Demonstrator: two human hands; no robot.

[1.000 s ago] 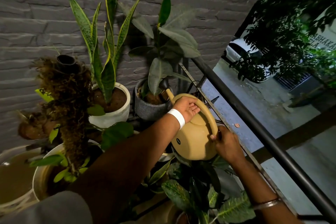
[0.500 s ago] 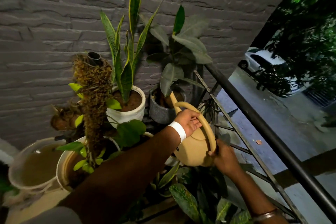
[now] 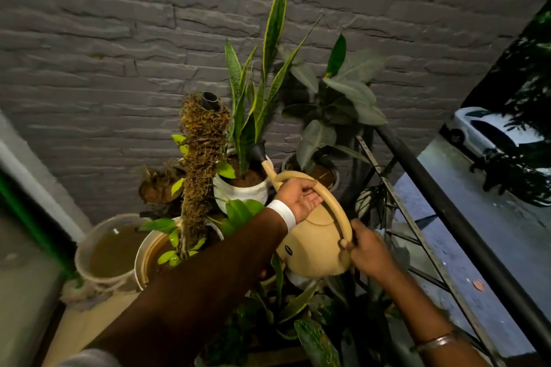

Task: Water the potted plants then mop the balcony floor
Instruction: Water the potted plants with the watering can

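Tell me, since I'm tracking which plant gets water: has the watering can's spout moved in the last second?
Yes. The watering can's spout swung left, from the grey pot to the white snake-plant pot.

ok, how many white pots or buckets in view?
3: snake plant pot at the wall, moss pole pot in front, water bucket left of it. Foliage below may hide more.

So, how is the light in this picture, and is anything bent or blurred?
Head view: dim night light; the wall is lit evenly, the lower leaves lie in deep shadow; the wide lens bows the railing and tilts the wall; the car is soft; both hands hold the can.
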